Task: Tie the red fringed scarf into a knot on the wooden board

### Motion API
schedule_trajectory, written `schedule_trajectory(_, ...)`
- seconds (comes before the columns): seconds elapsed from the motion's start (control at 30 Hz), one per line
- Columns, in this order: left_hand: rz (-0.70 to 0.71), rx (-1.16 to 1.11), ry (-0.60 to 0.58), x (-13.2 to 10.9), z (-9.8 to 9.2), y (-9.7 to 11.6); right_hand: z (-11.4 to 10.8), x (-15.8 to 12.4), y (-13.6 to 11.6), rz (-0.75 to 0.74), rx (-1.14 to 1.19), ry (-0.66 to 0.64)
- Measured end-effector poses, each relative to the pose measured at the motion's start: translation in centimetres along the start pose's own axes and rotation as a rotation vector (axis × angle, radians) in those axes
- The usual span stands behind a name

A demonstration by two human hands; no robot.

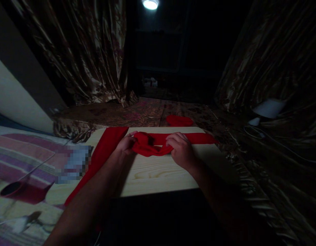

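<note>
A long red cloth strip (pixel 150 145) lies across a light wooden board (pixel 158 174), bunched into a loop or knot in the middle. One end runs down the board's left side toward me, the other stretches right to the far corner. My left hand (pixel 125 144) is closed on the bunched cloth at its left. My right hand (pixel 180 150) grips the cloth at the right of the bunch, fingers curled down over it.
A second small red cloth piece (pixel 179 120) lies beyond the board on the dark patterned floor. Shiny brown curtains (pixel 78 58) hang left and right. A striped mat (pixel 22 153) lies at left, a white lamp (pixel 268 109) with cable at right. The room is dim.
</note>
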State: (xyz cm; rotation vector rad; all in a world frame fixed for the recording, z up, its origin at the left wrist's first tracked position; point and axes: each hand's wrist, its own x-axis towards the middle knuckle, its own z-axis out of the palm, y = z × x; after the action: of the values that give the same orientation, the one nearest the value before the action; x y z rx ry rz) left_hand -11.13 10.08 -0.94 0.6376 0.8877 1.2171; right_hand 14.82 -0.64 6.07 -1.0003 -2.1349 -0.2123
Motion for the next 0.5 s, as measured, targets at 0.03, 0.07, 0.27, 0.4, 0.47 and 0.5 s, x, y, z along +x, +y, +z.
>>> schedule_trajectory(0.03, 0.021, -0.059, -0.006, 0.0, 0.3, -0.1, -0.3, -0.1, 0.0, -0.022, 0.013, 0.002)
schedule_trajectory(0.07, 0.044, -0.108, -0.010, 0.1, 0.6, -0.2, -0.6, -0.2, -0.1, -0.050, 0.023, -0.010)
schedule_trajectory(0.27, 0.101, -0.266, 0.074, 0.4, 1.7, -0.4, -2.4, -2.1, -1.3, -0.204, -0.109, -0.455)
schedule_trajectory(0.4, 0.079, -0.224, 0.112, 0.8, 1.3, -0.7, -2.1, -4.0, -2.2, -0.163, -0.140, -0.834)
schedule_trajectory(0.47, 0.087, -0.066, 0.127, 1.0, 0.9, -0.8, -2.1, -4.4, -2.6, -0.098, -0.099, -0.914)
schedule_trajectory(0.5, 0.097, 0.071, 0.157, 1.1, 0.8, -0.7, -2.2, -4.5, -2.8, -0.069, -0.060, -0.929)
